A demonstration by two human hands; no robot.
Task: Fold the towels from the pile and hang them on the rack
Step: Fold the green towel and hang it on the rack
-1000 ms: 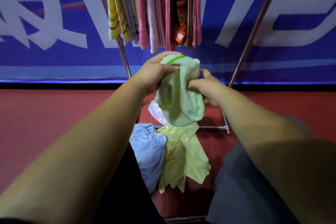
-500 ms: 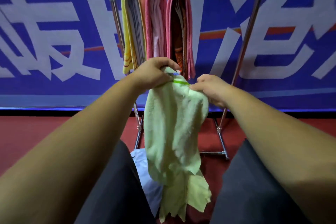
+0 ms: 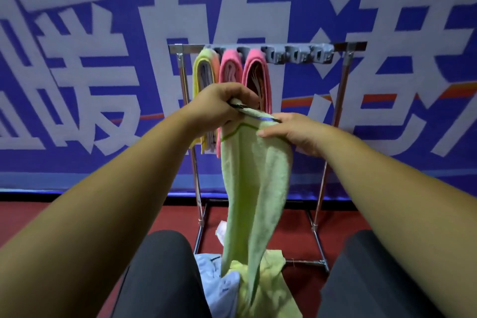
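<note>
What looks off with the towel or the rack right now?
Nothing looks damaged. The green towel, gripped at its top edge by the left hand and right hand, hangs rolled in on itself, not flat, and its lower end trails into the pile. On the rack, three towels crowd the left end.

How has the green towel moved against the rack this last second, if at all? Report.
Yes. The green towel rose: its top edge, earlier below the pink towels on the rack, now overlaps them.
</note>
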